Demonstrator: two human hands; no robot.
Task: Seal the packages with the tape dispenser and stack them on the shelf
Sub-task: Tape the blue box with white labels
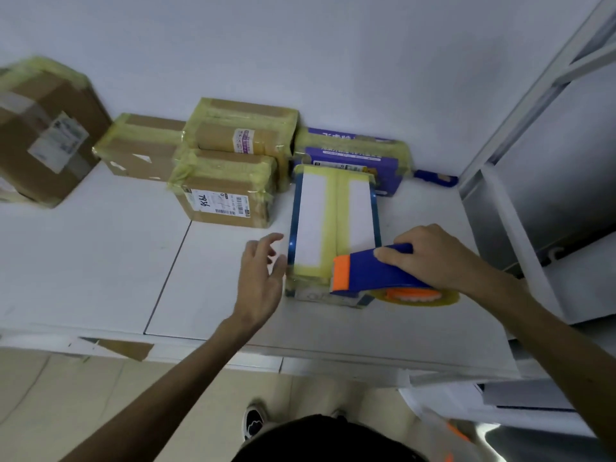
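A white-topped package with blue edges [313,221] lies on the white table [100,261], yellowish tape running along its middle and near end. My right hand [430,255] grips the blue and orange tape dispenser [373,271], which sits on the package's near end, its tape roll [420,296] hanging over the right side. My left hand [263,278] hovers with spread fingers at the package's left side, its fingertips touching or nearly touching the edge.
Several taped cardboard boxes [223,191] and a purple taped box [353,155] stand along the wall behind. A larger carton [43,128] sits far left. A second blue dispenser [436,177] lies by the wall. White shelf frame [520,195] rises at right.
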